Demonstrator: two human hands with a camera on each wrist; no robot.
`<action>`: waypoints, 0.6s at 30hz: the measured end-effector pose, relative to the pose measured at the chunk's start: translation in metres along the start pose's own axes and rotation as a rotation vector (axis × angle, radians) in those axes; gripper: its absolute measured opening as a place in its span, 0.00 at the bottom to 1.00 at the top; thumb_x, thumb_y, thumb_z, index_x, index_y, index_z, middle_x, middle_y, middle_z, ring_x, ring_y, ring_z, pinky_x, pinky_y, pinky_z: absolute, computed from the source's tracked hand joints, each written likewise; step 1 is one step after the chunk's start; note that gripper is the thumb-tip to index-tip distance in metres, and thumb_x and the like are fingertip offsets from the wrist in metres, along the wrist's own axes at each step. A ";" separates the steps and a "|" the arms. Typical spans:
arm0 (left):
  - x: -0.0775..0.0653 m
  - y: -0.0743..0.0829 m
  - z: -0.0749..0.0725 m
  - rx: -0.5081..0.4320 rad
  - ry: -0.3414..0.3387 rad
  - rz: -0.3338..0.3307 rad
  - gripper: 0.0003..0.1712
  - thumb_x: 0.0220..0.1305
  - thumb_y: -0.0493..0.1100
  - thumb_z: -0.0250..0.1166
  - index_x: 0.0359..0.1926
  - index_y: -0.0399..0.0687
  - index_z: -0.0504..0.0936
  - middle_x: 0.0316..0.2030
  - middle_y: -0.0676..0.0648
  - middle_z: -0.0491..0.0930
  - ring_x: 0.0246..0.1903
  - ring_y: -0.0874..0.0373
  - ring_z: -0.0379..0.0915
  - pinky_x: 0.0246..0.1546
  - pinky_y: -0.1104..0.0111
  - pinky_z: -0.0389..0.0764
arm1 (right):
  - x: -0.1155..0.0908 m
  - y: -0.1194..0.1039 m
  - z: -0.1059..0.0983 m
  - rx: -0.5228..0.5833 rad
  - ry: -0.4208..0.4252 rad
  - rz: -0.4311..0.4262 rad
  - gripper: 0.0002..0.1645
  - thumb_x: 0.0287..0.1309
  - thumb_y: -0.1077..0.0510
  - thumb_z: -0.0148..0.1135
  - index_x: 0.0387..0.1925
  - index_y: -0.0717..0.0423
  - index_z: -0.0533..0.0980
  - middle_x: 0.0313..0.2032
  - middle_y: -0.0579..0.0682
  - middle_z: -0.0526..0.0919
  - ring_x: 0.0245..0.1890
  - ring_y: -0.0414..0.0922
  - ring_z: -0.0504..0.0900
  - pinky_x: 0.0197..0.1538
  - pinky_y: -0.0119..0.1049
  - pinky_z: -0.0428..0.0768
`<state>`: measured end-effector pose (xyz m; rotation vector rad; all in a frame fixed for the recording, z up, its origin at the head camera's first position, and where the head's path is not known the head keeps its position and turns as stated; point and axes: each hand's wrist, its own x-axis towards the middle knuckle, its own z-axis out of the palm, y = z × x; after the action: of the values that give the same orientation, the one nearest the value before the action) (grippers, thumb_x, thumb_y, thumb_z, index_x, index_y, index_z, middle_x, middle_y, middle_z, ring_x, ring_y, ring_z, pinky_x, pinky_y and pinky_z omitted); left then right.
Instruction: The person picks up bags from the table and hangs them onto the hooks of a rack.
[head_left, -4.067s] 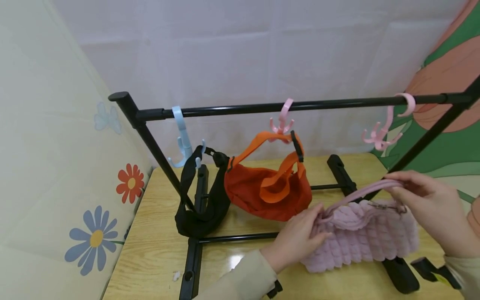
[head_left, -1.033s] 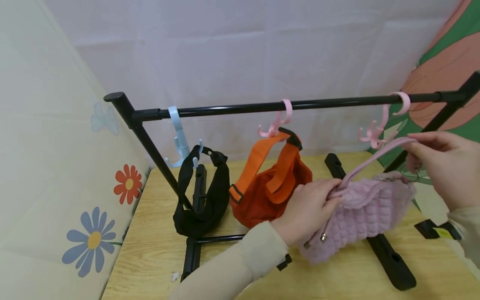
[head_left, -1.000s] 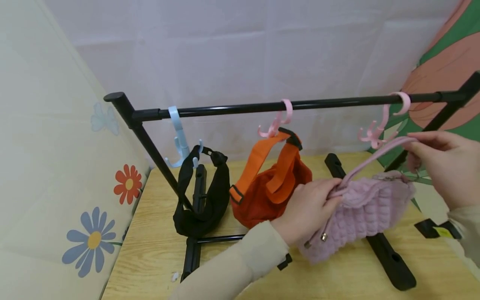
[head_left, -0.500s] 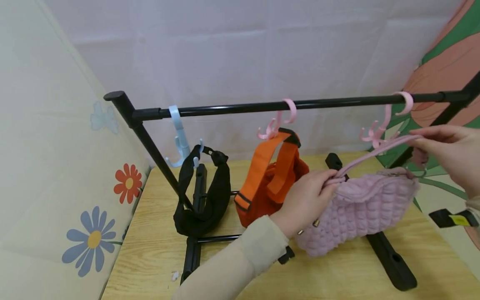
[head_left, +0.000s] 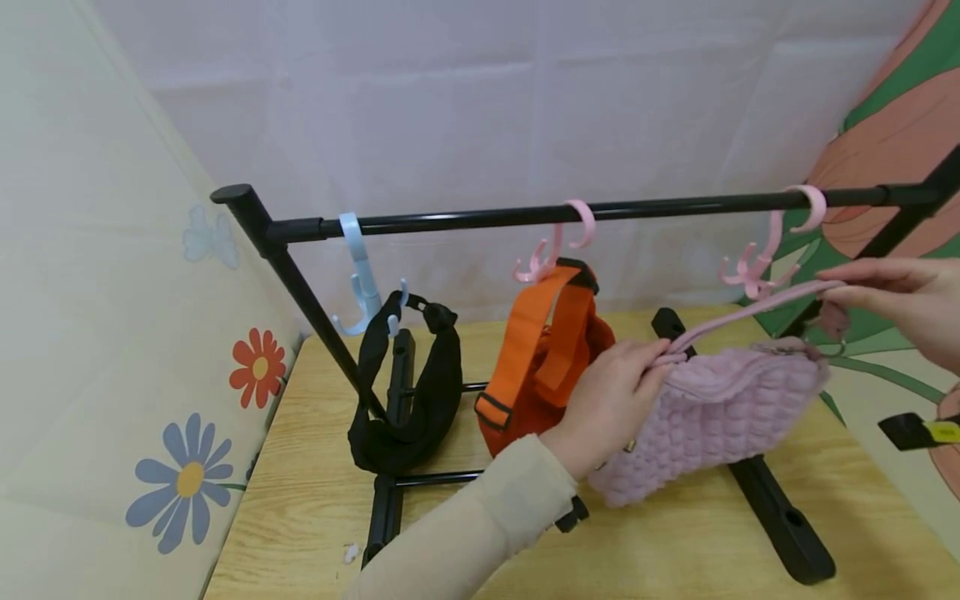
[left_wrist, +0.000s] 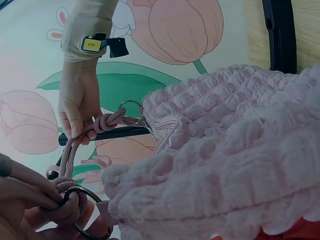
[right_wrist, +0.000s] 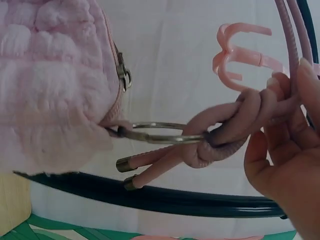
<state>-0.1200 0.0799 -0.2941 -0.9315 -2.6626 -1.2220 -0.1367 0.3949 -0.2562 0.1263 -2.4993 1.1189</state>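
Observation:
A quilted lilac handbag hangs tilted between both hands, its right end higher. My left hand grips the cord handle at the bag's left end, near a metal ring in the left wrist view. My right hand pinches the handle's other end between thumb and fingers. In the right wrist view, the cord knot joins a metal ring beside the zipper pull. The handle passes just below a pink hook on the rail's right part.
A black rack rail crosses the view. A blue hook carries a black bag; the middle pink hook carries an orange-red bag, right beside my left hand. The rack's feet stand on a wooden table.
Since the earliest frame, both hands have lifted the lilac handbag, and the handle's right end is near the right hook. The orange-red bag has swung round. Lately only small shifts show.

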 end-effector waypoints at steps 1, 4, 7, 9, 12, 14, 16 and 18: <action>0.000 0.000 0.001 -0.002 0.004 0.002 0.21 0.73 0.46 0.55 0.63 0.50 0.76 0.51 0.54 0.80 0.48 0.68 0.74 0.49 0.81 0.70 | 0.001 0.000 0.000 0.009 0.012 0.008 0.26 0.67 0.67 0.55 0.41 0.25 0.78 0.30 0.19 0.76 0.29 0.19 0.74 0.43 0.11 0.64; -0.001 0.001 0.002 -0.016 0.021 0.008 0.21 0.72 0.46 0.57 0.63 0.50 0.77 0.51 0.55 0.80 0.48 0.69 0.74 0.49 0.82 0.70 | 0.005 -0.002 0.004 0.073 0.055 0.008 0.20 0.66 0.67 0.56 0.39 0.35 0.81 0.27 0.24 0.79 0.23 0.25 0.75 0.39 0.15 0.68; -0.001 0.002 0.003 -0.035 0.034 0.012 0.21 0.72 0.47 0.58 0.63 0.51 0.77 0.50 0.56 0.80 0.46 0.71 0.73 0.48 0.84 0.69 | 0.010 -0.004 0.008 0.178 0.078 -0.018 0.13 0.65 0.70 0.55 0.37 0.52 0.82 0.25 0.34 0.81 0.16 0.35 0.72 0.25 0.24 0.68; 0.000 0.002 0.004 -0.047 0.040 0.019 0.21 0.71 0.47 0.58 0.63 0.50 0.77 0.50 0.56 0.80 0.46 0.71 0.73 0.48 0.84 0.69 | 0.012 -0.006 0.010 0.230 0.088 -0.024 0.12 0.65 0.71 0.54 0.37 0.58 0.82 0.26 0.37 0.82 0.15 0.39 0.69 0.21 0.31 0.65; 0.001 0.003 0.004 -0.047 0.047 0.032 0.21 0.72 0.47 0.58 0.62 0.50 0.77 0.51 0.56 0.80 0.47 0.71 0.74 0.49 0.84 0.69 | 0.014 -0.009 0.012 0.242 0.110 -0.003 0.12 0.65 0.70 0.53 0.37 0.58 0.83 0.26 0.37 0.82 0.14 0.42 0.65 0.18 0.35 0.59; 0.002 0.004 0.004 -0.047 0.047 0.035 0.21 0.72 0.47 0.58 0.62 0.50 0.77 0.51 0.56 0.80 0.48 0.71 0.74 0.49 0.83 0.69 | 0.015 -0.012 0.013 0.236 0.125 0.029 0.13 0.66 0.68 0.54 0.37 0.55 0.83 0.25 0.36 0.82 0.14 0.41 0.65 0.18 0.35 0.58; 0.003 0.004 0.004 -0.046 0.043 0.030 0.21 0.72 0.48 0.57 0.62 0.50 0.77 0.51 0.56 0.80 0.47 0.71 0.74 0.48 0.84 0.69 | 0.015 -0.014 0.013 0.231 0.133 0.051 0.13 0.66 0.67 0.54 0.37 0.53 0.84 0.25 0.36 0.81 0.14 0.42 0.64 0.19 0.36 0.57; 0.004 0.005 0.004 -0.043 0.038 0.022 0.21 0.72 0.48 0.57 0.62 0.51 0.77 0.49 0.56 0.81 0.45 0.72 0.73 0.46 0.84 0.69 | 0.015 -0.015 0.013 0.234 0.136 0.070 0.13 0.66 0.65 0.54 0.38 0.51 0.84 0.24 0.37 0.80 0.14 0.42 0.64 0.19 0.36 0.57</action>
<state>-0.1195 0.0867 -0.2923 -0.9306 -2.5998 -1.2843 -0.1514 0.3761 -0.2476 0.0263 -2.2633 1.3984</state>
